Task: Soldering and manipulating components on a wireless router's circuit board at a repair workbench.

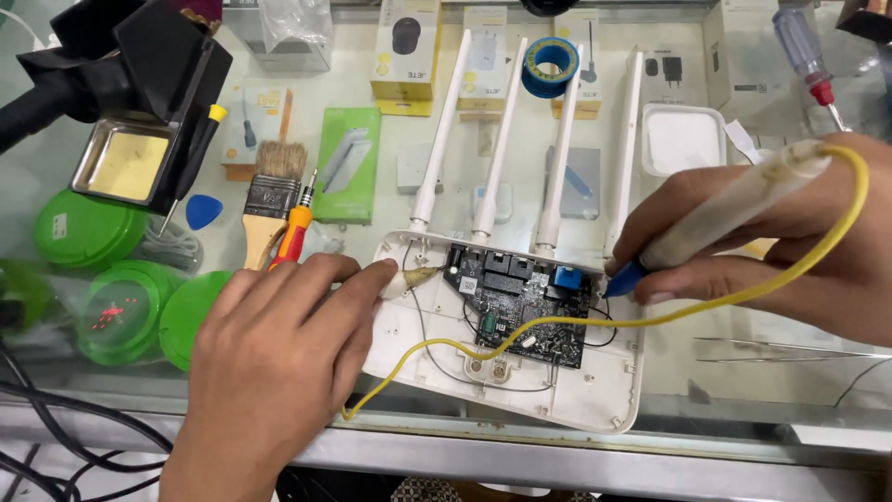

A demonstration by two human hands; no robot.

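Head view: opened white router point(520, 372) with bare black circuit board point(525, 311) sits at the table's point(650, 409) near edge, your left hand point(279, 353) pressing fingertips on its left corner, right hand point(790, 242) gripping a pen-like soldering iron point(725, 209) with yellow cord point(557, 321) beside the board's blue part.

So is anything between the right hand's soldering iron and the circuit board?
Nothing solid blocks it. The soldering iron in the right hand reaches the circuit board at its right edge; only its yellow cord drapes across the board.
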